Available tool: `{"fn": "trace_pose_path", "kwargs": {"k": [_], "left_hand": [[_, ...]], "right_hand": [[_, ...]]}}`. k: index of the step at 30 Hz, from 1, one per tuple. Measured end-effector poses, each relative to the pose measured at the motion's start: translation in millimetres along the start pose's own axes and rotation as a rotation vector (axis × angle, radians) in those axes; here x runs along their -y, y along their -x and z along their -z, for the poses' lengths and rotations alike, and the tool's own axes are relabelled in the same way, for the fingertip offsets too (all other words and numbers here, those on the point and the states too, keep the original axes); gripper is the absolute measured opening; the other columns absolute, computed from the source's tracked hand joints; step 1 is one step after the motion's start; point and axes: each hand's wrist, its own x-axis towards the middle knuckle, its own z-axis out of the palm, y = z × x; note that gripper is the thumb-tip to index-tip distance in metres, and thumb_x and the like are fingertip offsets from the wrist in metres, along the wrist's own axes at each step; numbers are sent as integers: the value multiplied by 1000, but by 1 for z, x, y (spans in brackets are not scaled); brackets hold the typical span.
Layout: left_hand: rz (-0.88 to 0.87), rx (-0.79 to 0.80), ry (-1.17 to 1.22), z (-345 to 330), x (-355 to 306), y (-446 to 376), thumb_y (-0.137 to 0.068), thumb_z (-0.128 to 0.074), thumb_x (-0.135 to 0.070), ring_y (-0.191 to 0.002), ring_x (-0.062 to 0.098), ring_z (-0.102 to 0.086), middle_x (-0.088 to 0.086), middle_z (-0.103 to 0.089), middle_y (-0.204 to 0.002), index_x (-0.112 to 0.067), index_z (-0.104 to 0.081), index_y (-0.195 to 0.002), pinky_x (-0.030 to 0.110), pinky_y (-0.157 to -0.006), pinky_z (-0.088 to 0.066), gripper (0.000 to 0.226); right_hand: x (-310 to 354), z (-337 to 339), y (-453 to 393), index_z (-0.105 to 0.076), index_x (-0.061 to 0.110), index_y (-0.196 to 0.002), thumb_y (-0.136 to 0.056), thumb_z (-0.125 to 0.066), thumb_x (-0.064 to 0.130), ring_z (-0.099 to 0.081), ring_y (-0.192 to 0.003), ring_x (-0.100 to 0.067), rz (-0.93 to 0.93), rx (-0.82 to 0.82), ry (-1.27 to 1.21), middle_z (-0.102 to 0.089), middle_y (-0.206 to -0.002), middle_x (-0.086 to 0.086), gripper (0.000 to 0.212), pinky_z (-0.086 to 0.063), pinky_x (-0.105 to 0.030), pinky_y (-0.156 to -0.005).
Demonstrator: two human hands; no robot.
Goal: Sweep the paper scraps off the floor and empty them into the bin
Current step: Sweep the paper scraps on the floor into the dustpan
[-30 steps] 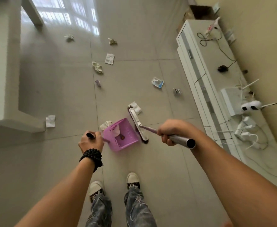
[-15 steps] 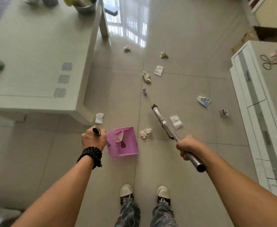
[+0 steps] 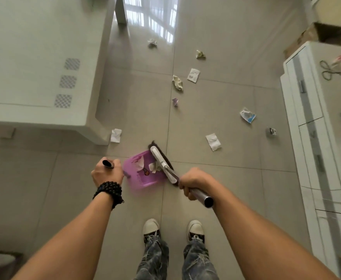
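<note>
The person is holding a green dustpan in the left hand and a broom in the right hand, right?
Almost. The dustpan is purple, not green, as the head view shows. The left hand does hold its handle, and the right hand holds the broom.

I'm seeing the dustpan (image 3: 145, 174) sitting just left of the broom head (image 3: 162, 164), scraps (image 3: 213, 141) lying farther off, cabinet (image 3: 315, 138) standing right.

A white table (image 3: 34, 57) stands left, a white cabinet (image 3: 315, 138) right, with perhaps a cardboard box (image 3: 315, 35) beyond.
</note>
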Motion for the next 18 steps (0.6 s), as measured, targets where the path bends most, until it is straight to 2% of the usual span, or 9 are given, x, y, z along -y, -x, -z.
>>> {"fn": "trace_pose_path", "kwargs": {"k": [3,5,7,9,11,13,15,18], "left_hand": [[46,0,33,4,3,0,-85,-59,-25,-81,42,-75,23,-75,-82,-8,-64,-77,49,-84,-63,19],[73,-16,55,14,7,-2,-85,-60,-25,-79,41,-75,23,-75,-81,-7,-63,-77,48,-83,-64,19],[102,-52,110,34,11,-5,-85,-60,-23,-74,39,-76,22,-75,-76,-6,-63,-76,49,-81,-65,19],[129,-99,168,59,16,-11,-85,-60,-20,-62,32,-76,13,-71,-63,-7,-63,-73,48,-75,-67,18],[147,-137,197,78,21,-16,-85,-60,-19,-54,27,-75,6,-67,-57,-9,-62,-69,47,-72,-67,19],[169,-179,219,100,22,-25,-84,-59,-20,-54,28,-75,5,-66,-57,-10,-60,-67,48,-71,-67,19],[178,-217,209,115,24,-38,-82,-57,-23,-57,30,-76,6,-67,-55,-11,-59,-65,48,-73,-67,20],[191,-273,181,134,28,-57,-76,-52,-28,-62,33,-77,8,-69,-54,-10,-58,-67,47,-75,-66,21]], "right_hand": [[29,18,17,-51,1,-72,-87,-48,-8,-39,-23,-13,-27,51,-54,-44,-32,-3,18,-34,-15,-34],[43,20,26,-52,0,-71,-86,-48,-9,-38,-24,-13,-2,0,-51,-45,-37,-3,18,-34,-15,-33],[59,10,32,-53,-1,-75,-84,-49,-8,-42,-27,-15,60,-66,14,-47,-45,-6,12,-37,-18,-36],[75,-3,35,-53,-3,-81,-82,-50,-5,-49,-34,-20,129,-129,86,-52,-48,-11,4,-42,-24,-40],[85,-9,38,-55,-4,-80,-80,-50,-1,-55,-41,-24,183,-188,145,-58,-48,-12,5,-50,-29,-46],[99,-13,40,-62,-1,-82,-77,-51,4,-63,-51,-27,219,-237,212,-65,-54,-13,13,-60,-36,-60],[112,-13,37,-66,2,-86,-76,-52,7,-70,-62,-29,239,-267,273,-71,-63,-14,19,-62,-46,-74],[137,-15,31,-62,6,-96,-76,-51,10,-74,-76,-31,263,-284,337,-74,-80,-16,24,-61,-49,-77]]}}
